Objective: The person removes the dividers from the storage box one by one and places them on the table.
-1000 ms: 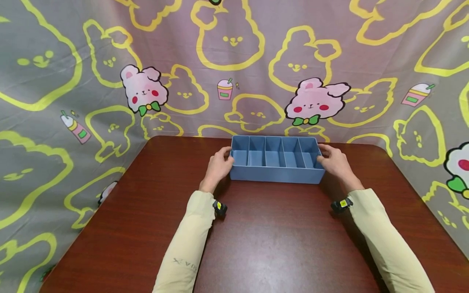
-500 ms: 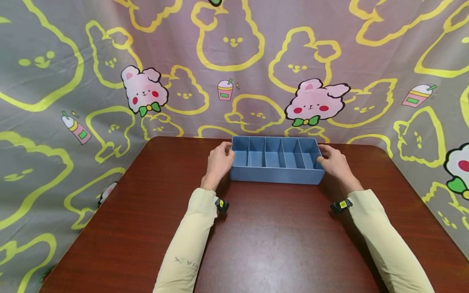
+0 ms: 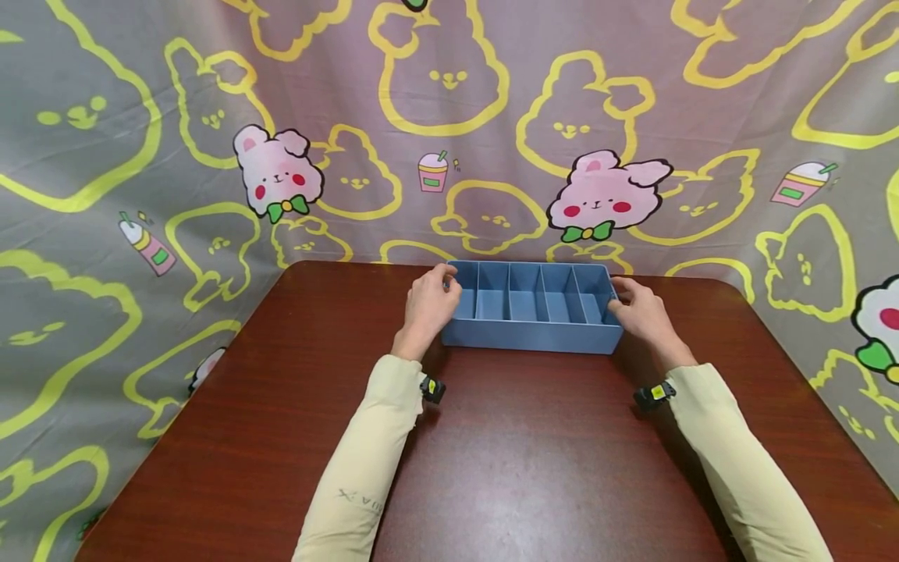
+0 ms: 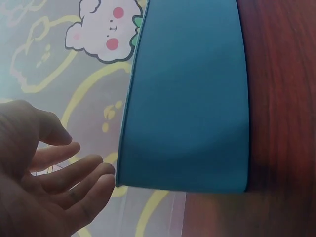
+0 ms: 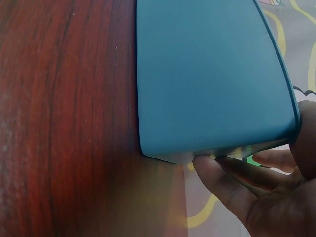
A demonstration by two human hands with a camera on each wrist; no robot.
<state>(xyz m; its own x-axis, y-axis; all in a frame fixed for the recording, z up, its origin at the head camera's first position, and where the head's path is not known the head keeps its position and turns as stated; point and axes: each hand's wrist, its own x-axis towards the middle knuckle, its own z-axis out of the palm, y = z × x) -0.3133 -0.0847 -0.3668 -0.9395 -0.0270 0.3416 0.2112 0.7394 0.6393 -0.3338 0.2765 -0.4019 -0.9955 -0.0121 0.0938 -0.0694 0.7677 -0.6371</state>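
A blue storage box with several compartments in a row sits near the back of the table. My left hand is raised at the box's left end. In the left wrist view its fingers are loosely bent, hold nothing and hang just off the box's rim. My right hand grips the right end of the box. In the right wrist view the thumb lies at the rim, while the fingers rest against the end wall. No contents show in the compartments.
The box stands on a dark red-brown wooden table. A grey-pink curtain printed with yellow outlines and rabbit faces hangs behind and on both sides. A small black wrist camera sits at the left cuff, another at the right.
My left hand has let go of the box's left end, risen and shifted right over its rim. The right hand and the box have stayed put.
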